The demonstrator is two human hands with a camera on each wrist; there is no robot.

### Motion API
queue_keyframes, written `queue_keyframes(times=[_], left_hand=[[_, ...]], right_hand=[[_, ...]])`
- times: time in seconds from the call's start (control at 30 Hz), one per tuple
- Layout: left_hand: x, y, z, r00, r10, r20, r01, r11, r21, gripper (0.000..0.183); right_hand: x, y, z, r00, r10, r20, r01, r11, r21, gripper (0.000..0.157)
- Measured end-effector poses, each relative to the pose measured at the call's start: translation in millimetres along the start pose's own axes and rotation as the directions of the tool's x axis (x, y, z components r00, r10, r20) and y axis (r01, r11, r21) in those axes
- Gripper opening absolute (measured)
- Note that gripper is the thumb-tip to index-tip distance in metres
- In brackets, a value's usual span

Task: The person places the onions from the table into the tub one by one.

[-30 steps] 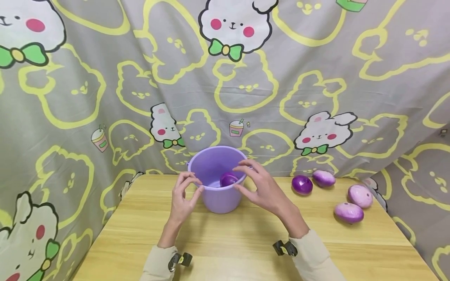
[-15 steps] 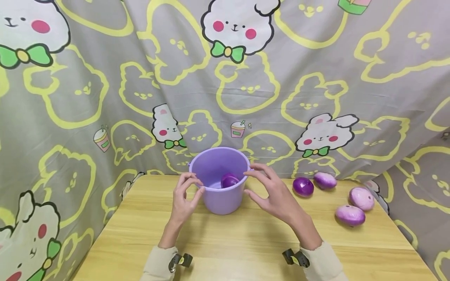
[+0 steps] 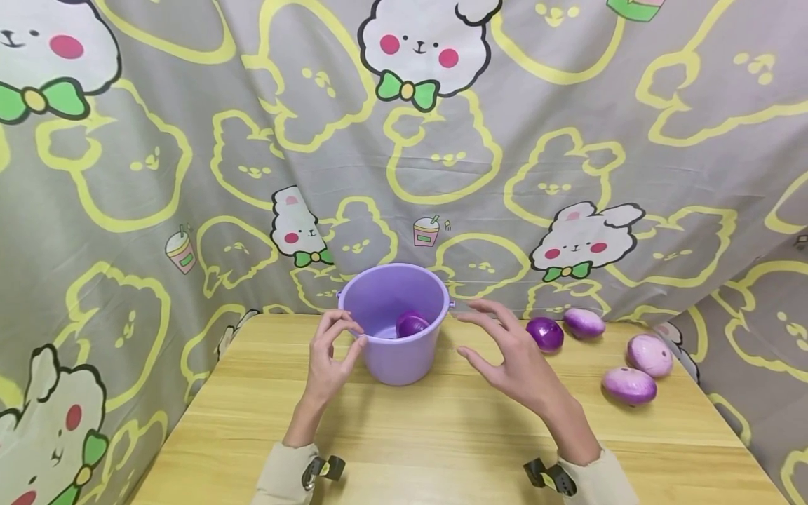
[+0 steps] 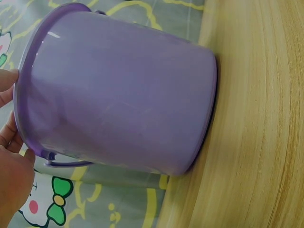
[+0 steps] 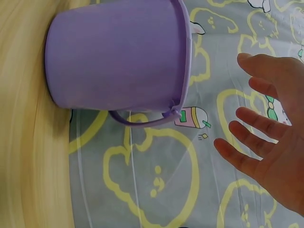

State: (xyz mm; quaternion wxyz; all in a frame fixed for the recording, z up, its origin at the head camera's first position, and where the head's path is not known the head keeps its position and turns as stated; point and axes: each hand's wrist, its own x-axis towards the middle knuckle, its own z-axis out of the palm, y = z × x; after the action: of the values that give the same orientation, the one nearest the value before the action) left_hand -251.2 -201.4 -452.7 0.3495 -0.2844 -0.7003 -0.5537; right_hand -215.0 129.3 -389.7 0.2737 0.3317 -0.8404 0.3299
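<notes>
A light purple bucket stands upright at the back of the table, and a dark, glossy red onion lies inside it. My left hand pinches the front left of the rim; in the left wrist view its fingertips sit right at the bucket's lip. To the right of the bucket my right hand hangs in the air with fingers spread and nothing in it. A gap shows between those fingers and the bucket in the right wrist view.
Several red onions lie on the table's right: a dark one just beyond my right hand, a paler one behind it, and two pale ones nearer the right edge. A patterned grey curtain hangs behind the wooden table.
My right hand has come off the bucket's rim and moved right, its fingers now apart from it. The left hand keeps its place at the rim. Bucket and onions have not moved.
</notes>
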Motion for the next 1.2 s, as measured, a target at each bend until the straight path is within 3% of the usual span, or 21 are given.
queue_keyframes(times=[1.2], left_hand=[[-0.8, -0.7, -1.2, 1.000, -0.018, 0.006, 0.019, 1.000, -0.008, 0.019]], right_hand=[[-24, 16, -38.6, 0.992, 0.022, -0.128, -0.025, 1.000, -0.020, 0.054]])
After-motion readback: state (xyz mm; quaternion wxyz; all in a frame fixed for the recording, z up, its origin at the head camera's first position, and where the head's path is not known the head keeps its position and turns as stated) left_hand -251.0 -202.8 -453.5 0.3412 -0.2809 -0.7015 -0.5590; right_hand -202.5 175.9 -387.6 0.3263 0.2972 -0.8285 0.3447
